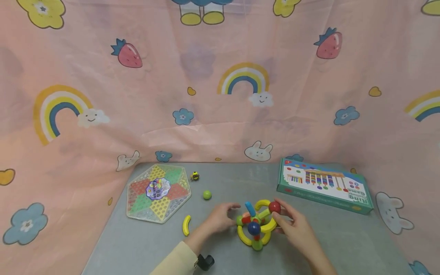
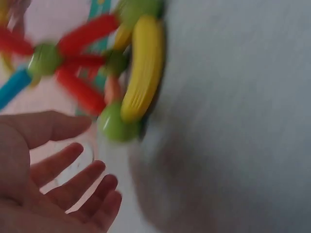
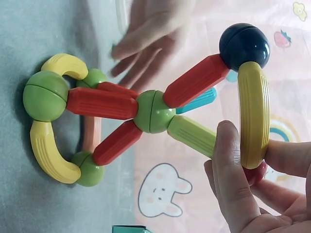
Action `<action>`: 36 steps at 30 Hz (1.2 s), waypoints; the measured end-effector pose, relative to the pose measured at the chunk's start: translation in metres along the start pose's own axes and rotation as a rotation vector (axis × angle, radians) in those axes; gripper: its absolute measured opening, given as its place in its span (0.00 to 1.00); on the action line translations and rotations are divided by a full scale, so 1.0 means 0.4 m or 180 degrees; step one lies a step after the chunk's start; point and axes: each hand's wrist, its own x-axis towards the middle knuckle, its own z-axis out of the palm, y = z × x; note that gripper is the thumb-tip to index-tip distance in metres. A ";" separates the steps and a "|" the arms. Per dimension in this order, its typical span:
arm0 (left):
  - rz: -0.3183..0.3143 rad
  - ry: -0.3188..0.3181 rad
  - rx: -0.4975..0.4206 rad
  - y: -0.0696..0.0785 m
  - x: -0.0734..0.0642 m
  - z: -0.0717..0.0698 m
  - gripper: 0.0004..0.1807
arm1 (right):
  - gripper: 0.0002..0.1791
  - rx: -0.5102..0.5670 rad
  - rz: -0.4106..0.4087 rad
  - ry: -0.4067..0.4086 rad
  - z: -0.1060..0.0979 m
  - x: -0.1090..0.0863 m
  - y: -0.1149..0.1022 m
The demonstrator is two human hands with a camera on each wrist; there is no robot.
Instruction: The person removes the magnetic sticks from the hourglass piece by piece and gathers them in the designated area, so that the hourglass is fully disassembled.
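A magnetic stick-and-ball model stands on the table, its upper rods meeting at a green hub ball (image 3: 155, 111). Red rods (image 3: 102, 103) run down from the hub to green balls joined by curved yellow rods (image 1: 243, 236). On top are a navy ball (image 3: 244, 47), a red ball (image 1: 275, 207) and a blue rod (image 1: 250, 208). My right hand (image 1: 293, 227) pinches the model at the red ball, where a curved yellow rod (image 3: 254, 116) ends. My left hand (image 1: 219, 218) is beside the model's left side, fingers spread and relaxed, holding nothing.
A loose curved yellow rod (image 1: 186, 225) and a loose green ball (image 1: 207, 195) lie left of the model. Farther back are a small bee toy (image 1: 195, 176), a hexagonal star-patterned game board (image 1: 141, 208) and, at right, a green game box (image 1: 324, 185). A pink printed curtain (image 1: 206, 141) hangs behind.
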 end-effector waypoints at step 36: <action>0.0032 0.0257 -0.0080 0.019 -0.041 0.076 0.14 | 0.29 0.0159 -0.0587 -0.0521 -0.024 0.132 -0.008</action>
